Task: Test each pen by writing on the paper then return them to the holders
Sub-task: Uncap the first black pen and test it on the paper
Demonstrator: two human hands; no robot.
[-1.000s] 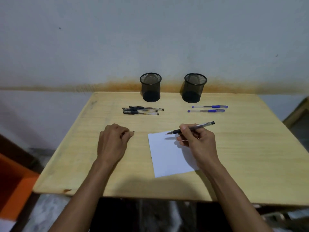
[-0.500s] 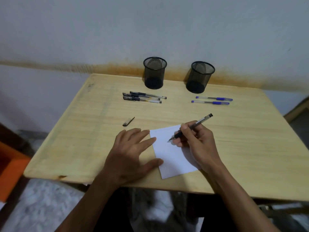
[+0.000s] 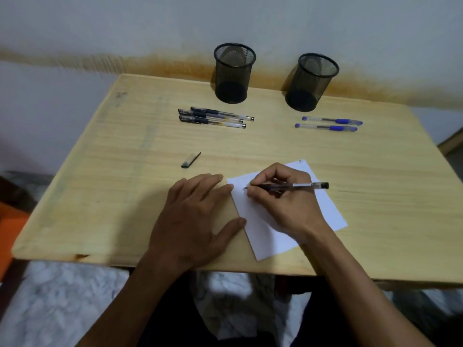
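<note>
Now the right hand (image 3: 283,204) pinches a black pen (image 3: 288,187), tip on the paper (image 3: 328,209)
Beside the paper, left hand (image 3: 193,221) lies flat, fingers spread; beyond it, both mesh holders (image 3: 234,73) (image 3: 312,82) look empty, black pens (image 3: 215,117), blue pens (image 3: 329,123) and cap (image 3: 191,160) on the table (image 3: 125,184)

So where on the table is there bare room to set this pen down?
Bare wood: left of the cap, right of the paper, and between the black pens and blue pens. Crowded around both hands on the paper.
</note>
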